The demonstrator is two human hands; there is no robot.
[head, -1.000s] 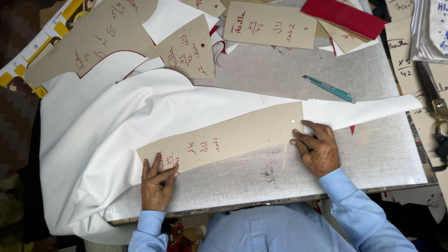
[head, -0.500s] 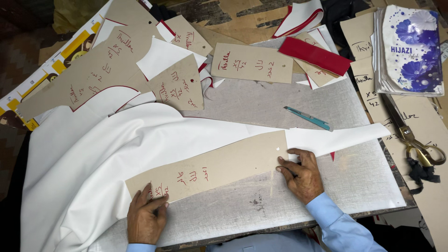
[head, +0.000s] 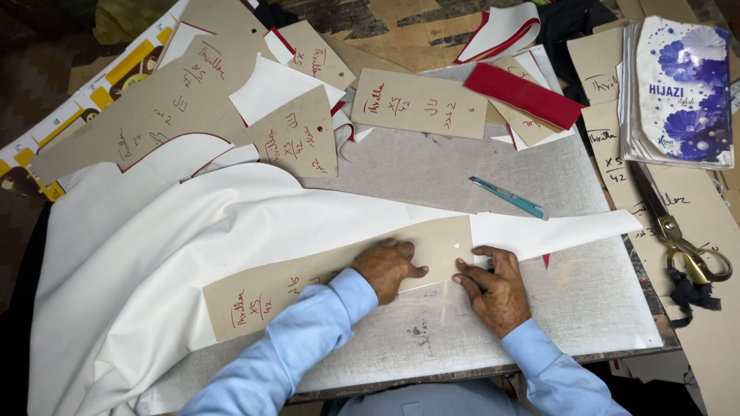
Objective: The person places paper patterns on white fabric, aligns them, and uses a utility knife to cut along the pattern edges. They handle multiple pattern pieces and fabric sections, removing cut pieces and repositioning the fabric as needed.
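A long tan cardboard pattern piece with red handwriting lies across a large white cloth on the grey work board. My left hand rests flat on the pattern near its right end, fingers spread. My right hand presses down at the pattern's right edge, where a narrow strip of the white cloth runs off to the right. Neither hand holds a tool.
A teal cutter lies just beyond the cloth strip. Scissors lie at the right. Several more cardboard patterns, a red piece and a stack of printed bags crowd the far side.
My left hand has moved from the pattern's left end to near its right end, close to my right hand. The view has shifted, with the head moving back.
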